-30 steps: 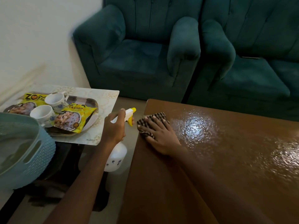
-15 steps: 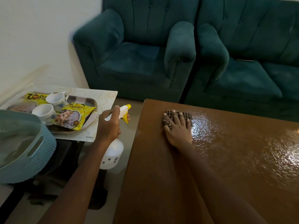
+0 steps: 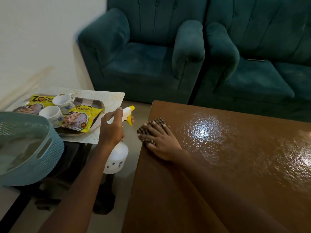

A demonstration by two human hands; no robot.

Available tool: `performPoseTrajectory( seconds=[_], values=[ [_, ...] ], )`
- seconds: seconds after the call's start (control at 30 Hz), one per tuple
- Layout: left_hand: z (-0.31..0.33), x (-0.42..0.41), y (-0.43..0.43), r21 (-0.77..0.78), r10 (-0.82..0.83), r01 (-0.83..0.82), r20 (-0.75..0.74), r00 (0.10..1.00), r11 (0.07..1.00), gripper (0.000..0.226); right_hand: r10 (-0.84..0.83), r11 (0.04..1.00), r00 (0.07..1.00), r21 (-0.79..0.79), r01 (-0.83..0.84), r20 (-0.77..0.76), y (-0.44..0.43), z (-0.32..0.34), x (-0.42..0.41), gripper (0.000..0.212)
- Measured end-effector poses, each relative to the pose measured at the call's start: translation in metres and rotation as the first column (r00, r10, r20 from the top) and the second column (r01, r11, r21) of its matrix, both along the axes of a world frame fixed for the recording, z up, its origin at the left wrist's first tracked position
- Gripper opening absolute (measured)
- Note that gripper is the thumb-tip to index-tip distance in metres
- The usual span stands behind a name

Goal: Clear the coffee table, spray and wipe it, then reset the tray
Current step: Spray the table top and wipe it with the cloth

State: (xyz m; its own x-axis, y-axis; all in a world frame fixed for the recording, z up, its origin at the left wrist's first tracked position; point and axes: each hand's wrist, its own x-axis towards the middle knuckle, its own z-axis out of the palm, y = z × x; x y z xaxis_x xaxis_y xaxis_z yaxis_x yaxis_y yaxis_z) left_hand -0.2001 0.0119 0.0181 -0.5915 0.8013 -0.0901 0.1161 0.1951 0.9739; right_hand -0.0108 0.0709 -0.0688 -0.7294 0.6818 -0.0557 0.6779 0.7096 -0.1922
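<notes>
The right hand (image 3: 159, 140) lies flat, fingers straight and spread, pressing a dark checked cloth (image 3: 151, 124) onto the brown coffee table (image 3: 218, 182) at its far left corner, with the cloth's edge just at the table's left edge. To the right of the cloth, the tabletop shines wet along the far edge. The left hand (image 3: 112, 128) is curled round the neck of a white spray bottle (image 3: 116, 158), held off the table's left edge over the floor, its yellow nozzle towards the table. Farther left, the tray (image 3: 89, 102) sits on a pale placemat (image 3: 109, 100) and carries two white cups (image 3: 50, 113) and two yellow snack packets (image 3: 79, 119). A teal basket (image 3: 25, 148) stands at the near left.
</notes>
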Motion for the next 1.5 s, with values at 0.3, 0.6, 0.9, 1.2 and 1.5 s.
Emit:
performPoseTrajectory(
  seconds=[0.3,0.6,0.9,1.2,1.5],
  values=[
    [0.015,0.022,0.017,0.021,-0.104,0.104,-0.019,0.994,0.994,0.081,-0.272,0.962,0.962,-0.018,0.272,0.040,0.024,0.004,0.100,0.058],
    [0.012,0.048,0.034,0.002,-0.144,0.144,-0.015,0.990,0.990,0.078,-0.229,0.973,0.971,-0.012,0.230,0.071,-0.006,0.002,0.114,0.058],
    [0.006,0.049,0.052,0.034,-0.156,0.156,-0.019,0.988,0.987,0.045,-0.564,0.824,0.822,-0.014,0.567,0.076,0.092,-0.002,0.118,0.053],
    [-0.005,0.038,0.045,0.074,-0.077,0.075,0.024,0.997,0.994,0.074,-0.432,0.898,0.901,-0.074,0.434,0.043,0.139,0.003,0.016,0.054],
    [-0.005,0.040,0.031,0.129,0.009,-0.020,0.080,0.997,0.991,0.090,-0.328,0.927,0.945,-0.196,0.319,-0.012,0.146,0.011,-0.019,0.050]
  ],
)
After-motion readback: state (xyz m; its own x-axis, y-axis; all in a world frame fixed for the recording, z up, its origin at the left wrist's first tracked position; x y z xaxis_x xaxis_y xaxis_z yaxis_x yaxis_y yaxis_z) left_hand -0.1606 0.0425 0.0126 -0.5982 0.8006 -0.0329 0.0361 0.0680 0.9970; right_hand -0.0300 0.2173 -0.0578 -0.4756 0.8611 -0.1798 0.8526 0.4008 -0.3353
